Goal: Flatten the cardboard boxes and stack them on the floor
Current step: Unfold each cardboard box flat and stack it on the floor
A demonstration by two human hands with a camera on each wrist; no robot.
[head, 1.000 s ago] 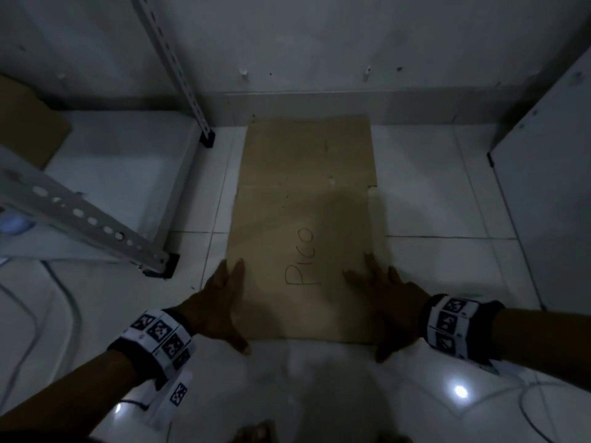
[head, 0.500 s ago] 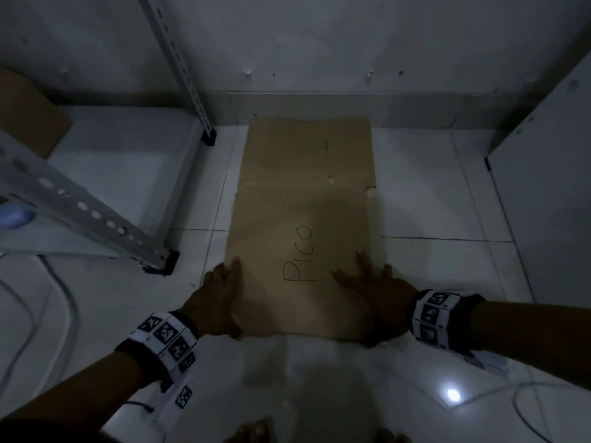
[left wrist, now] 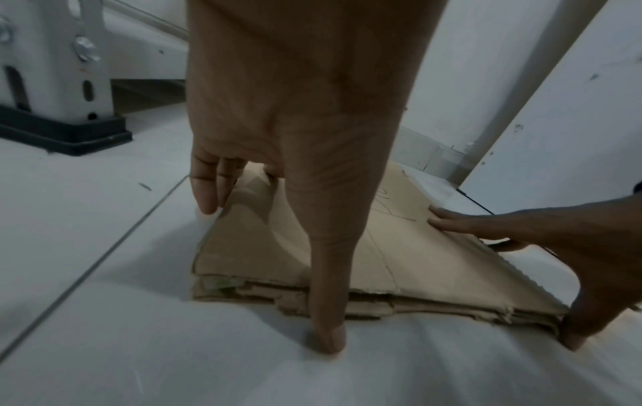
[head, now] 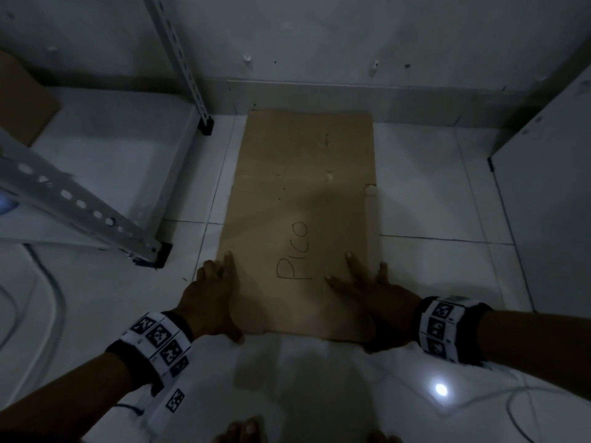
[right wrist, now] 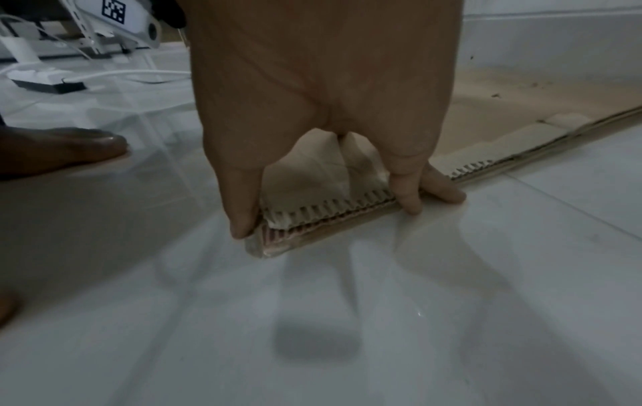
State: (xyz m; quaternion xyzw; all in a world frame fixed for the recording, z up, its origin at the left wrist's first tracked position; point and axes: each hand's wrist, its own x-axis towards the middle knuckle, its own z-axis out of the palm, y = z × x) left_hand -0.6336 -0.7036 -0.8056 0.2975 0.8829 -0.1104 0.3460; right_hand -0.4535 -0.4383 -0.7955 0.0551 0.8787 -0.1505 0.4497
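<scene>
cardboard stack (head: 307, 199) flat on floor (head: 431, 193), long axis running away toward wall | left hand (head: 209, 298) and right hand (head: 374, 289) spread flat at near corners, gripping nothing | equally near

The stack (left wrist: 434, 274) hides its lower sheets' faces; the rack (head: 80, 206) is cut off left, the cabinet (head: 550, 187) right, toes (head: 243, 431) at the near edge

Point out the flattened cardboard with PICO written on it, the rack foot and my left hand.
flattened cardboard (head: 303, 193): head view, bare middle of top sheet.
rack foot (head: 161, 255): head view, black cap of the near leg.
left hand (head: 209, 302): head view, back of hand.
</scene>
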